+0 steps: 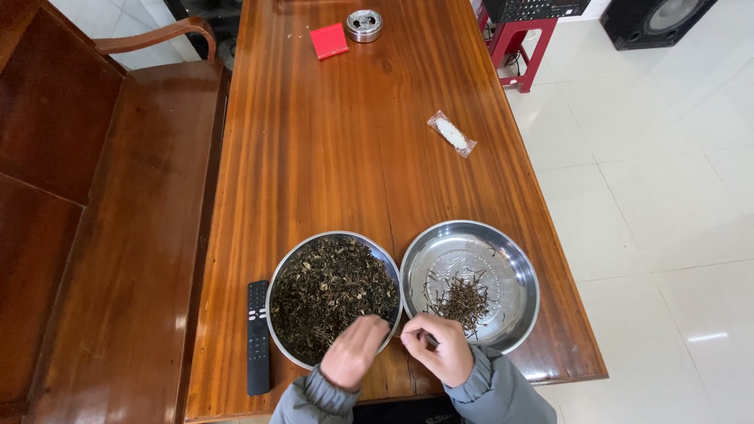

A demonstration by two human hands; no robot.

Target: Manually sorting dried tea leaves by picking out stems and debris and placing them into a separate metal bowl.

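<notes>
Two round steel plates sit side by side at the near edge of a long wooden table [338, 149]. The left plate [287, 271] is heaped with dark dried leaves [330, 286]. The right plate [514, 267] holds a small pile of thin dark stems [463, 298]. My left hand [353, 352] reaches into the near side of the leaf heap, fingers curled down into it. My right hand [440, 345] hovers at the near rim between the two plates, fingertips pinched on something small that I cannot make out.
A black remote control [258, 336] lies left of the leaf plate. Farther up the table are a small clear packet [452, 133], a red box [328, 41] and a round metal ashtray [364, 25]. A wooden bench [118, 220] runs along the left; white tiled floor lies to the right.
</notes>
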